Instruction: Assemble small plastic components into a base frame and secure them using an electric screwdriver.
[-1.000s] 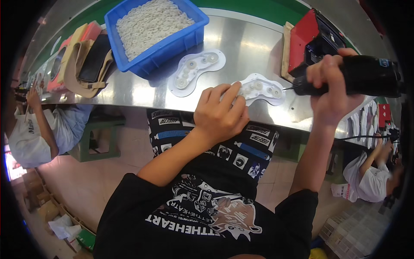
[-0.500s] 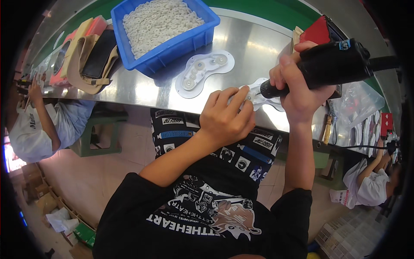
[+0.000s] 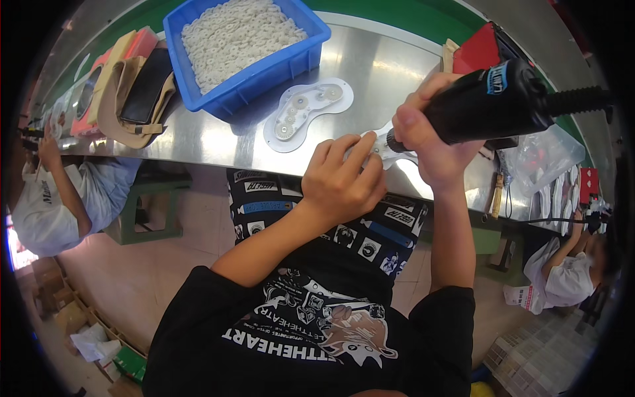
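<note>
My right hand (image 3: pixel 442 142) is wrapped round a black electric screwdriver (image 3: pixel 486 102) with a blue label and a ribbed cable end. It lies tilted, its nose pointing left and down at a white plastic plate (image 3: pixel 395 159) at the bench's near edge. With bent fingers, my left hand (image 3: pixel 345 177) grips the left part of that plate, fingertips close to the screwdriver's nose. Both hands hide much of the plate, and the bit's contact point cannot be made out. Further left lies a similar white curved plate (image 3: pixel 307 114) with several small gears on it.
A blue bin (image 3: pixel 254 76) full of small whitish gear-like pieces stands behind the plates on the metal bench (image 3: pixel 218 142). At left lie a beige-and-black padded item (image 3: pixel 142 99) and pink blocks. Clear plastic bags (image 3: pixel 546 159) are at right. Other people sit on both sides.
My right hand and the screwdriver have shifted left and slightly down, bringing the nose closer to my left fingers. My left hand keeps its hold on the plate.
</note>
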Tool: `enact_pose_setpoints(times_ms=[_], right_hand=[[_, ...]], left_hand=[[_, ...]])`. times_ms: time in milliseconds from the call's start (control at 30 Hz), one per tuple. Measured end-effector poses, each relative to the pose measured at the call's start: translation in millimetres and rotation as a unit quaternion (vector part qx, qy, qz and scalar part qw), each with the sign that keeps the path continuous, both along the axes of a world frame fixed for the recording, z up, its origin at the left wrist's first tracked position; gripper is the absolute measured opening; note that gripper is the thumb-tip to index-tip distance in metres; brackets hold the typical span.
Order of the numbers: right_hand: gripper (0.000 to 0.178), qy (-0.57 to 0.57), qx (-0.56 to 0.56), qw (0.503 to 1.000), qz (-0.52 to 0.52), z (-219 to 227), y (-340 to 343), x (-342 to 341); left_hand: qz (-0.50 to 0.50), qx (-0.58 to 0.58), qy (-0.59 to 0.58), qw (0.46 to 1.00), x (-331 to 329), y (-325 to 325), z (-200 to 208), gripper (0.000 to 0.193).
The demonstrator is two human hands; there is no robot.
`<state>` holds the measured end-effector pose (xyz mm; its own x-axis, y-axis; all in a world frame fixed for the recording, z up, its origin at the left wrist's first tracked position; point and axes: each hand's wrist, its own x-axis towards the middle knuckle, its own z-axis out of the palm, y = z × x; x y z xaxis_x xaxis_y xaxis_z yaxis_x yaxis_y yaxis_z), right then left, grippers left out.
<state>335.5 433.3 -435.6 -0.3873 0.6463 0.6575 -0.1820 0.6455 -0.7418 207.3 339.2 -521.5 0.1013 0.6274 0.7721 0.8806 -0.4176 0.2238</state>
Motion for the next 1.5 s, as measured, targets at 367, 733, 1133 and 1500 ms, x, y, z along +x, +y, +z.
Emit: enact_pose_setpoints(times_ms=[367,733,1133,1500], right_hand=[[0.040,0.170,0.027,0.985,-0.027,81.5,-17.3,69.9],[0.029,0.152,0.118,0.957,-0.216,103.6,-12.6,111.8],[0.027,0.099,0.059,0.959,-0.259,86.7,60.0,115.5],[0.025,0.128,-0.037,0.971,-0.200,71.5,72.3,121.0]], left_hand=[[-0.105,-0.193,0.000,0.976,3.9,-16.9,40.0,0.020],[-0.004,-0.150,0.011,0.989,10.0,26.4,53.7,0.053],[-0.217,-0.352,0.137,0.900,16.2,95.0,76.1,0.032],[-0.080,-0.110,0.127,0.982,-4.7,71.5,58.1,0.046]])
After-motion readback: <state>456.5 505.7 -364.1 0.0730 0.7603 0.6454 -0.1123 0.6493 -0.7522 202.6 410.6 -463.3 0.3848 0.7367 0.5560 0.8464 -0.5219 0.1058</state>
